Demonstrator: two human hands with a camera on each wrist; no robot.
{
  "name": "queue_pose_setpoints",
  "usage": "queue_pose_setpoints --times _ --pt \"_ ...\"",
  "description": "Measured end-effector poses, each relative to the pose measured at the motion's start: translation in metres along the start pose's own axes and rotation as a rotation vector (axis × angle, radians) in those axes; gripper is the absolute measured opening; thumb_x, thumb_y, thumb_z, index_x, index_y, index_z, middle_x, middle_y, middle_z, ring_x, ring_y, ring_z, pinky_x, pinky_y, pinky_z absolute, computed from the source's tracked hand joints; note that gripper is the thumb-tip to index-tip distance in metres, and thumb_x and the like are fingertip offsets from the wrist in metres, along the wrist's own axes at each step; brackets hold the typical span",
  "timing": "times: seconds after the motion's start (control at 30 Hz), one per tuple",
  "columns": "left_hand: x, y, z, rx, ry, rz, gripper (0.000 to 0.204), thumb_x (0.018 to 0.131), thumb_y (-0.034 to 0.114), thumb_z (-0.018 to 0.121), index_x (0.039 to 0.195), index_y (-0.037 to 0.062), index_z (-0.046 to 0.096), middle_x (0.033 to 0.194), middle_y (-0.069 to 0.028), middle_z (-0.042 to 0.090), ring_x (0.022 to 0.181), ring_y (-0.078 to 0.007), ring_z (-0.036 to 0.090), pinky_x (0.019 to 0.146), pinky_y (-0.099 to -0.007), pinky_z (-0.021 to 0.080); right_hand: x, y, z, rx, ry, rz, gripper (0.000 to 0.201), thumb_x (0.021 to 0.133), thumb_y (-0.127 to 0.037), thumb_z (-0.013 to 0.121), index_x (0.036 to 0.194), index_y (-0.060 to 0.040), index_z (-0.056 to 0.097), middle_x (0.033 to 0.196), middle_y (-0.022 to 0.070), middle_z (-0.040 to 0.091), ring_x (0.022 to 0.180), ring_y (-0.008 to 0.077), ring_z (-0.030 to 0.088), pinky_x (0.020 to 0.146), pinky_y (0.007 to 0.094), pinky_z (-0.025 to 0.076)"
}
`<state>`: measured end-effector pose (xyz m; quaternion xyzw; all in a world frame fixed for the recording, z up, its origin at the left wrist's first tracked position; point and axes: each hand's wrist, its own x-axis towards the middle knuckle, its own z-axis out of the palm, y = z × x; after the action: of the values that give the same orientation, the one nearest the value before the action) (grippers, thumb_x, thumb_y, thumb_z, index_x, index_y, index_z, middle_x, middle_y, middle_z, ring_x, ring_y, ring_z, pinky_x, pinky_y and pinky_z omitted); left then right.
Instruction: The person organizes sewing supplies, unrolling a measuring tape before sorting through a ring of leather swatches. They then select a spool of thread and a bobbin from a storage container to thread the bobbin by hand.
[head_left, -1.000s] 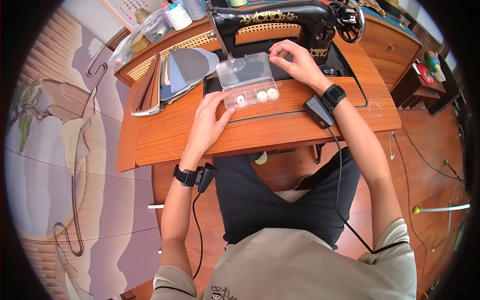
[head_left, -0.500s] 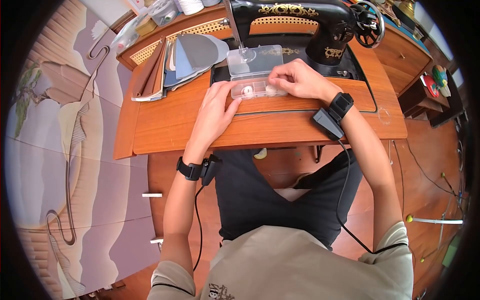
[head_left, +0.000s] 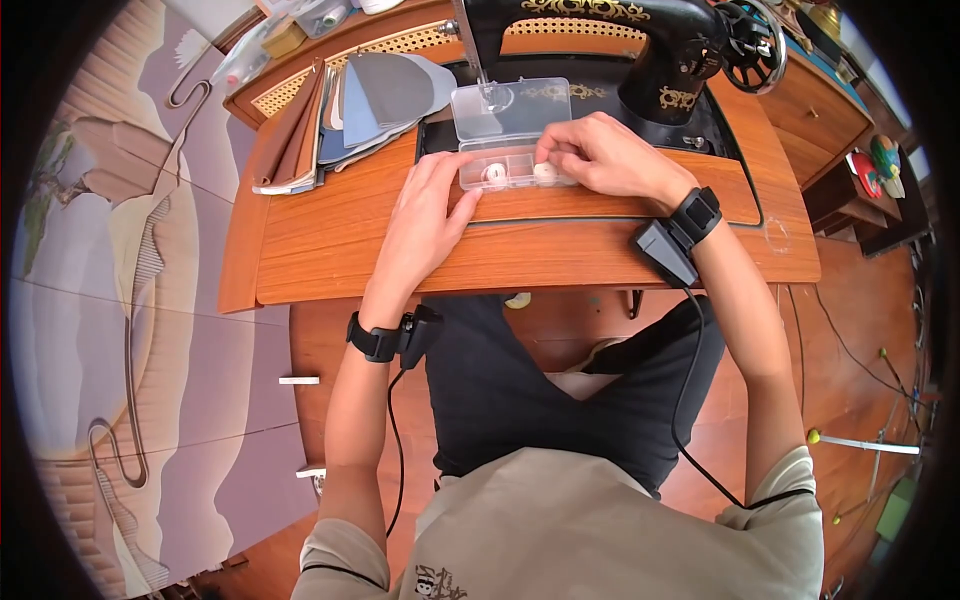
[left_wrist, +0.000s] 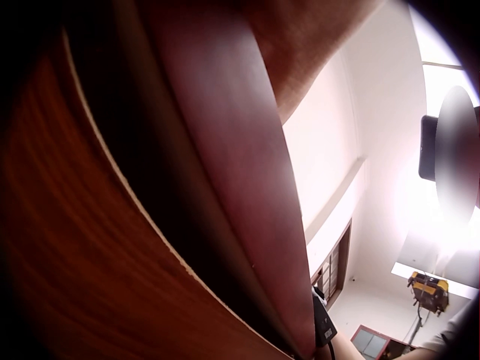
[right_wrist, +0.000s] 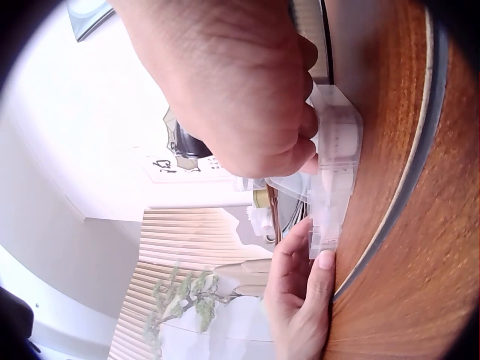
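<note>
A clear box lies open on the tabletop, white discs in its compartments. The left hand pinches its left end; the right hand, beside the lid a second ago, now bends over the right compartments; whether pinching, I cannot tell.

Two hands, one box

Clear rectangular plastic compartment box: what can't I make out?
Head view: right end of the box, hidden by the bare right hand.
Head view: whether its fingers grip the nearest round white disc; too small.
Right wrist view: box interior, blurred through plastic.
Left wrist view: whole box, hidden or outside frame.
</note>
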<state>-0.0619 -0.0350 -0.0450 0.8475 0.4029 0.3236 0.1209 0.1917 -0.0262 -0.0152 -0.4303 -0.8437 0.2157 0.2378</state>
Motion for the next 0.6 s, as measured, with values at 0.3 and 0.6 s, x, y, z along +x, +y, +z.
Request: queue_pose_setpoints --times 0.3,0.6 --pt "0.001 -0.001 -0.001 -0.023 -0.010 -0.014 0.033 0.086 0.012 0.063 0.118 0.0051 0.056 0.113 -0.0140 0.056 0.105 -0.0305 0.055 0.086 -0.0349 0.047 0.001 0.002 0.004 0.088 0.125 -0.144 0.011 0.081 -0.002 0.051 0.086 0.0000 0.061 0.073 0.0081 0.058 0.063 0.0171 0.052 0.057 0.0303 0.040" --pt "0.001 -0.001 -0.002 -0.042 -0.009 -0.026 0.034 0.086 0.013 0.063 0.118 0.0036 0.055 0.113 -0.0143 0.056 0.105 -0.0306 0.055 0.085 -0.0352 0.048 -0.003 -0.006 -0.006 0.174 -0.010 0.047 0.015 0.080 0.002 0.053 0.092 -0.0028 0.059 0.078 0.0025 0.061 0.055 0.0104 0.045 0.051 0.0263 0.037"
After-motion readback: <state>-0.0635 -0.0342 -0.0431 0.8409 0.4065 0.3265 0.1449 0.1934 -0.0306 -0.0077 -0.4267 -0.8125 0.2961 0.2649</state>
